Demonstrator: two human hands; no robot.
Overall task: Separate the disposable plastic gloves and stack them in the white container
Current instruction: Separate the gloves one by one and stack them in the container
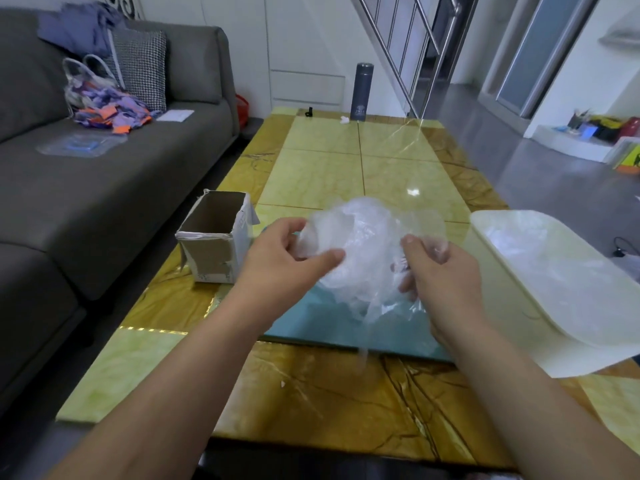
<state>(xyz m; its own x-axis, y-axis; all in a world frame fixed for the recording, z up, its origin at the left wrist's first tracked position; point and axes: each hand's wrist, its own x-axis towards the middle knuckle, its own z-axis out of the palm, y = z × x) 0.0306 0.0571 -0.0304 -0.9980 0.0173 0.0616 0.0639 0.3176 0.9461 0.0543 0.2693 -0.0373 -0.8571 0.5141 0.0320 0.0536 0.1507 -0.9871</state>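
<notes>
Both hands, left hand and right hand, pinch the bunched gloves with curled fingers.

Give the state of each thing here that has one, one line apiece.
clump of gloves: bunched, held up by both hands.
left hand: grips the clump.
right hand: pinches the clump's film.
white container: open, clear film seems to lie inside.
cardboard box: upright, top open.
flask: upright, capped.
</notes>
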